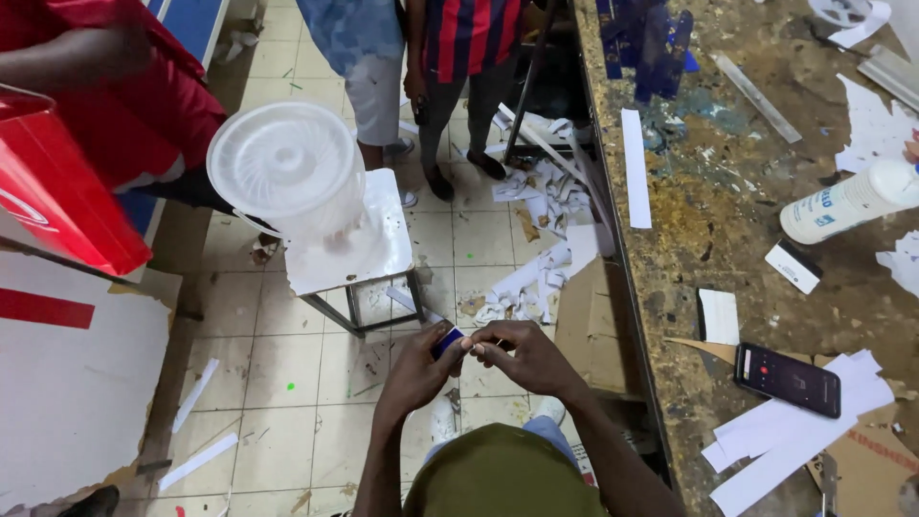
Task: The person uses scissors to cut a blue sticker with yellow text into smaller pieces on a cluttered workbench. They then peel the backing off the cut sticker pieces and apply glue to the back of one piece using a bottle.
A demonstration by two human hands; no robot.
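Observation:
Both my hands meet in front of me over the tiled floor. My left hand [419,366] and my right hand [522,354] pinch a small blue and white piece [446,341] between their fingertips. Most of the piece is hidden by my fingers. My knee in green cloth [503,474] shows below my hands.
A stained workbench [728,211] runs along the right with a black phone [787,379], white paper strips [636,168], a white bottle [847,202] and blue acrylic parts [647,38]. A white bucket [287,170] sits on a small stool. Two people stand at the top. Paper scraps [541,230] litter the floor.

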